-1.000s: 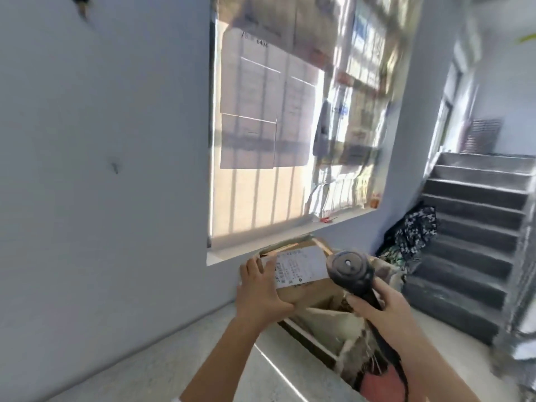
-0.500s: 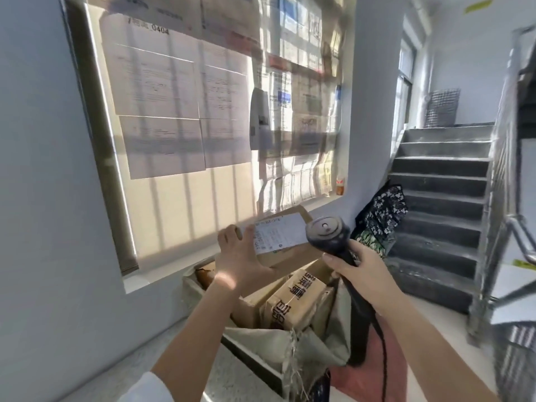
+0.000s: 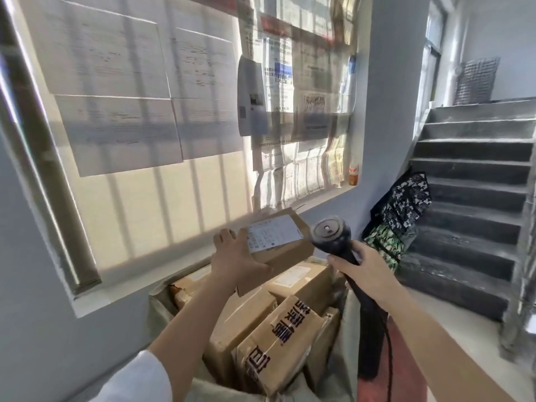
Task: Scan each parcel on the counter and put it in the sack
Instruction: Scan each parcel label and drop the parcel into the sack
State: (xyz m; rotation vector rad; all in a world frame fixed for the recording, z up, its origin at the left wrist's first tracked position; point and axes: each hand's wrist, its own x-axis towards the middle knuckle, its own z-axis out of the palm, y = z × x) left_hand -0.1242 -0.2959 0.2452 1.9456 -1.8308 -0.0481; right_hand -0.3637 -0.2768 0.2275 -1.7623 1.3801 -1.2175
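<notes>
Bottom centre of the frame: the sack (image 3: 158,300) stands open with several cartons (image 3: 278,343) packed inside, so your drop point lies directly beneath the work. Above it, your left hand (image 3: 235,262) grips the parcel (image 3: 291,252) by its left end, tilting the label (image 3: 274,232) up and rightward to meet the reader. Your right hand (image 3: 367,266) is wrapped round the handle of the scanner (image 3: 330,232), whose head sits just beside the label's right edge. Whether the beam falls on the barcode cannot be confirmed, as its window faces away. Behind, papers (image 3: 116,82) cover the window; stairs (image 3: 470,175) rise at right.
</notes>
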